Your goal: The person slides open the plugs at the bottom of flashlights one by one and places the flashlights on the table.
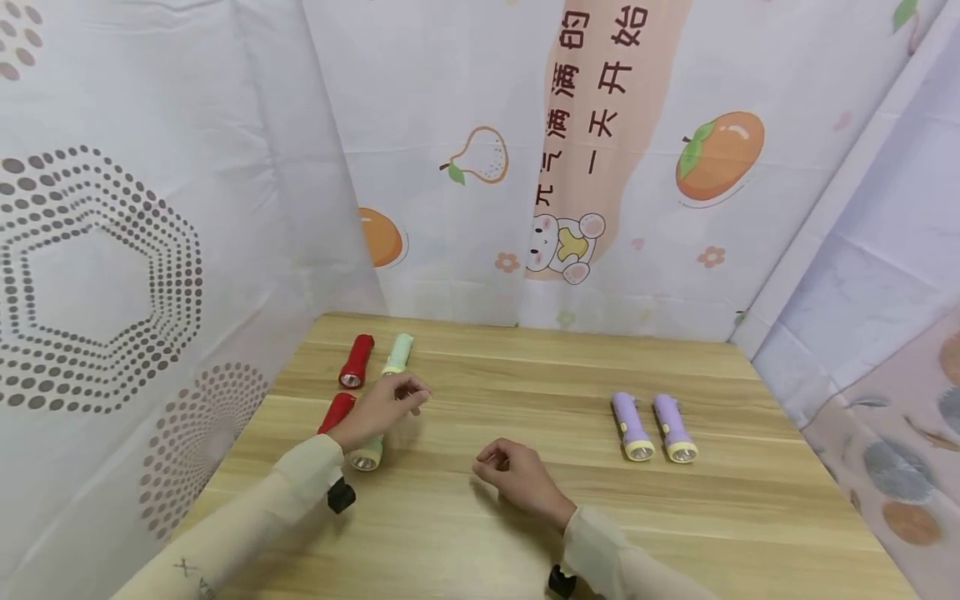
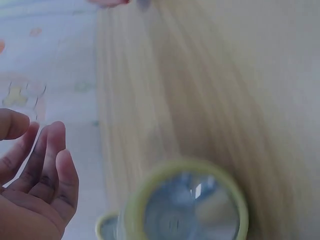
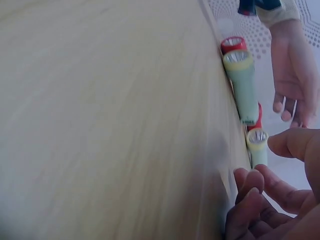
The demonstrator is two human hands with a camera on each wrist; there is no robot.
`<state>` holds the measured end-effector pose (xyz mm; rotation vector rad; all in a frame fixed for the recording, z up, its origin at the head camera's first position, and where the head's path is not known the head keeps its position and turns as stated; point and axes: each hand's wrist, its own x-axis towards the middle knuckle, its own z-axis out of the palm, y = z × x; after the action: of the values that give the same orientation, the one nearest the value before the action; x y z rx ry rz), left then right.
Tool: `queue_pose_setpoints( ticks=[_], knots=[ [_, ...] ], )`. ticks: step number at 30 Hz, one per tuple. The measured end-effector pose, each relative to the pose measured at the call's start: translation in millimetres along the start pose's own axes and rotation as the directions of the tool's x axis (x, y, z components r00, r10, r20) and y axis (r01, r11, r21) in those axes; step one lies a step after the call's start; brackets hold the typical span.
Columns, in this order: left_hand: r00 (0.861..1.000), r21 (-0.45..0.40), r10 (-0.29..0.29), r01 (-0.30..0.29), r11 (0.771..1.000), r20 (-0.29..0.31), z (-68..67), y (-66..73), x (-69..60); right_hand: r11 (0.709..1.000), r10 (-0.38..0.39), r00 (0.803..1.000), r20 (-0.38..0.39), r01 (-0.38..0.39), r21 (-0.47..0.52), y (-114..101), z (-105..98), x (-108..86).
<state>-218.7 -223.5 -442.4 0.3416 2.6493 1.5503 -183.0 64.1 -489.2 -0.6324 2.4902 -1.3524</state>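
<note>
My left hand (image 1: 386,408) hovers over the left group of flashlights, fingers loosely bent and holding nothing. Under and beside it lie a red flashlight (image 1: 337,411) and a mint-green flashlight (image 1: 366,458), both partly hidden by the hand and wrist. Just behind are another red flashlight (image 1: 357,360) and a second mint-green flashlight (image 1: 400,350). In the left wrist view, a yellow-rimmed flashlight head (image 2: 131,215) fills the bottom. Over the middle of the table, my right hand (image 1: 522,479) is empty too, its fingers relaxed; the right wrist view shows a gap between thumb and fingers.
Two purple flashlights (image 1: 632,427) with yellow rims lie side by side at the right, heads toward me. The wooden table (image 1: 510,375) ends at a printed curtain (image 1: 442,292) behind, with more curtains at both sides. A black band device (image 1: 341,495) sits under the left wrist.
</note>
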Motion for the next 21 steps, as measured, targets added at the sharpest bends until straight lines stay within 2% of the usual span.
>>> queue_pose_setpoints(
  ticks=[4, 8, 12, 18, 21],
  knots=[
    [0.997, 0.0, -0.023, 0.023, 1.0, -0.073, -16.0, -10.8, 1.1, 1.0, -0.004, 1.0, 0.015, 0.004, 0.021, -11, 15, 7.6],
    [0.989, 0.021, -0.071, 0.074, 0.997, -0.129, -29.1, -22.7, 0.4, 0.999, -0.015, 0.999, 0.032, 0.014, 0.031, -21, 27, 14.7],
    [0.98, 0.004, -0.115, 0.117, 0.993, -0.164, -37.7, -31.7, 0.3, 0.999, -0.018, 0.999, 0.036, 0.017, 0.034, -29, 35, 21.8],
    [0.974, -0.054, -0.12, 0.112, 0.992, -0.192, -48.3, -40.5, -1.0, 0.997, -0.024, 0.999, 0.046, 0.021, 0.07, -38, 49, 31.4],
    [0.97, -0.054, -0.147, 0.139, 0.989, -0.193, -52.4, -44.6, -1.2, 0.997, -0.027, 0.998, 0.051, 0.023, 0.074, -40, 55, 35.0]
  ],
)
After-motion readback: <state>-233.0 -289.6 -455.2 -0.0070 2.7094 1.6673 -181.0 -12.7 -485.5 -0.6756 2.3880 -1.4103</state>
